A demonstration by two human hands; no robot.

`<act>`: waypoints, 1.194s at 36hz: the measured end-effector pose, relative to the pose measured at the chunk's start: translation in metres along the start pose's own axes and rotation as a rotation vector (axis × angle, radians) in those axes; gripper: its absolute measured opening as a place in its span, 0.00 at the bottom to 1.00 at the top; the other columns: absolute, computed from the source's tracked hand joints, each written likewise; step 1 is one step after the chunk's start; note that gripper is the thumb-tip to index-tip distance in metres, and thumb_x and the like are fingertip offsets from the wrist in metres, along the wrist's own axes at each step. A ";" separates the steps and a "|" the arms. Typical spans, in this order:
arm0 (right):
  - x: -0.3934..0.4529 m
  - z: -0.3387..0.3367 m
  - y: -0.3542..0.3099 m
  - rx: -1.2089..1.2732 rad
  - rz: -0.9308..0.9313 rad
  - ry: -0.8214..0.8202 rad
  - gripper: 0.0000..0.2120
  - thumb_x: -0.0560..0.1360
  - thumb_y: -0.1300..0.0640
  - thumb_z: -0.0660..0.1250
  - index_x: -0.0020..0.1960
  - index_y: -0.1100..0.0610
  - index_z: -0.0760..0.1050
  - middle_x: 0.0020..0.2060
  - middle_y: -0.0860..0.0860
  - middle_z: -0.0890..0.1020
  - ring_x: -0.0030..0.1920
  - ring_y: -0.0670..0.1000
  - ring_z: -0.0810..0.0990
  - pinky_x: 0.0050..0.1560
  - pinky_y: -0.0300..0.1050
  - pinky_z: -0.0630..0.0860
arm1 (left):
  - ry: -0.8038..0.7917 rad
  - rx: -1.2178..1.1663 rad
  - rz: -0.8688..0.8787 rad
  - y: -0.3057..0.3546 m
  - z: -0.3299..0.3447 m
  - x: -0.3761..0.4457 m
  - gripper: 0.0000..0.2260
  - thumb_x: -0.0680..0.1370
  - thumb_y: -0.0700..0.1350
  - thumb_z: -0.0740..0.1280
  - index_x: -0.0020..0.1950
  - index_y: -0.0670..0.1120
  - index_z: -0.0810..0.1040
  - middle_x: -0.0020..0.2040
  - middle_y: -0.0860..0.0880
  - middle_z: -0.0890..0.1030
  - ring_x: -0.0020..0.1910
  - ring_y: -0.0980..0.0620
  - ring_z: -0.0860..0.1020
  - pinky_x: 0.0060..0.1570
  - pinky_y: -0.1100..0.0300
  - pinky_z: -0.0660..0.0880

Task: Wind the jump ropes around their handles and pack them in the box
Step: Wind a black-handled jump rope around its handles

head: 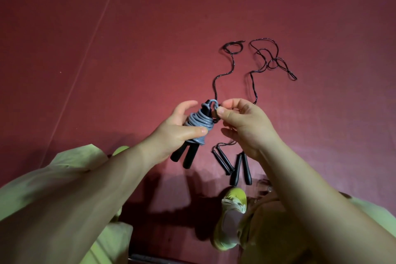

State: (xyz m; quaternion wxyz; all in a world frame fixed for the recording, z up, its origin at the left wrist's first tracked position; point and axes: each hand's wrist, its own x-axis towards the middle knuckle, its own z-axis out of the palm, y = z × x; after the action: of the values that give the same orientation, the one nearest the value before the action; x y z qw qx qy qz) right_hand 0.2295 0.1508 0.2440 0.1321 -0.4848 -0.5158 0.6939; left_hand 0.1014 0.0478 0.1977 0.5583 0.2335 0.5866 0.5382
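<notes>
1. Nearest you: pale green sleeves (42,195) at the lower left and right edges, and a yellow-green shoe (232,216) on the red floor (150,38) at lower centre right. The bottom of the view is crowded by your arms and legs.
2. Just past the shoe, three black handles (235,166) lie on the floor, fanned out and touching at the ends. They sit directly below your right wrist.
3. Your left hand (175,128) grips the grey rope bundle (198,122). Thumb presses across the front of the coils, fingers curl behind. The bundle is held above the floor, at mid-frame.
4. The bundle: grey rope wound in many tight loops round two black handles. The handle ends (182,156) splay out below your palm, and one handle tip pokes out on top.
5. Your right hand (242,122) pinches the grey rope's free end (215,106) at the top of the bundle, thumb and forefinger closed narrow on it. The two hands are just beside each other.
6. Farther out, loose black rope (265,60) runs away from the hands in two wavy strands and ends in tangled loops.
7. Beyond and to the left is open red floor, crossed by a thin pale seam line (85,60) running diagonally on the left.
</notes>
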 end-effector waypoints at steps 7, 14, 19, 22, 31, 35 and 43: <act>0.002 -0.002 0.001 -0.008 0.154 -0.052 0.05 0.77 0.62 0.68 0.52 0.58 0.77 0.37 0.50 0.77 0.30 0.44 0.70 0.38 0.42 0.73 | -0.113 0.244 0.085 -0.005 -0.003 -0.003 0.30 0.61 0.54 0.71 0.60 0.70 0.66 0.48 0.49 0.76 0.44 0.55 0.77 0.51 0.57 0.76; 0.002 -0.001 -0.003 0.120 0.158 -0.050 0.04 0.77 0.64 0.66 0.46 0.58 0.79 0.33 0.50 0.79 0.28 0.42 0.74 0.40 0.41 0.78 | -0.106 0.230 0.069 -0.002 -0.002 -0.003 0.29 0.63 0.51 0.72 0.60 0.69 0.67 0.50 0.49 0.78 0.48 0.52 0.78 0.58 0.46 0.76; 0.003 -0.003 -0.003 0.226 0.204 -0.075 0.05 0.77 0.63 0.65 0.45 0.57 0.78 0.34 0.50 0.79 0.28 0.43 0.70 0.44 0.44 0.78 | -0.102 0.101 0.022 0.000 0.000 -0.002 0.27 0.66 0.44 0.71 0.60 0.63 0.69 0.51 0.46 0.79 0.50 0.48 0.79 0.60 0.39 0.74; 0.004 -0.003 -0.001 0.157 0.255 -0.089 0.04 0.77 0.63 0.65 0.45 0.58 0.78 0.30 0.48 0.80 0.28 0.44 0.70 0.46 0.46 0.78 | -0.105 0.213 0.039 -0.003 -0.002 -0.003 0.28 0.62 0.52 0.71 0.59 0.67 0.68 0.49 0.51 0.79 0.48 0.53 0.78 0.58 0.47 0.75; 0.008 -0.004 0.003 0.007 0.282 -0.125 0.04 0.77 0.61 0.67 0.44 0.57 0.79 0.32 0.50 0.79 0.29 0.44 0.67 0.43 0.43 0.79 | -0.153 0.453 0.112 0.000 0.000 -0.009 0.27 0.67 0.45 0.68 0.60 0.68 0.65 0.57 0.54 0.77 0.57 0.52 0.77 0.61 0.56 0.74; 0.008 -0.003 0.004 0.045 0.265 -0.147 0.05 0.78 0.60 0.66 0.43 0.57 0.78 0.30 0.48 0.79 0.28 0.43 0.67 0.40 0.40 0.80 | -0.183 0.474 0.127 0.003 -0.004 -0.008 0.28 0.65 0.49 0.69 0.59 0.74 0.66 0.58 0.54 0.77 0.58 0.53 0.77 0.62 0.55 0.74; 0.008 -0.001 0.008 0.174 0.194 -0.148 0.08 0.78 0.60 0.66 0.40 0.58 0.75 0.30 0.49 0.79 0.28 0.44 0.76 0.34 0.40 0.78 | -0.191 0.468 0.175 0.006 -0.003 -0.008 0.30 0.65 0.50 0.71 0.58 0.77 0.65 0.60 0.56 0.76 0.61 0.55 0.75 0.65 0.54 0.71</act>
State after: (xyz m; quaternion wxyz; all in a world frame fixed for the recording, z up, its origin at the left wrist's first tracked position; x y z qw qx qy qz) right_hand 0.2292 0.1536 0.2328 0.0675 -0.4665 -0.4128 0.7794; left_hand 0.0990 0.0412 0.2058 0.4935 0.4557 0.6172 0.4096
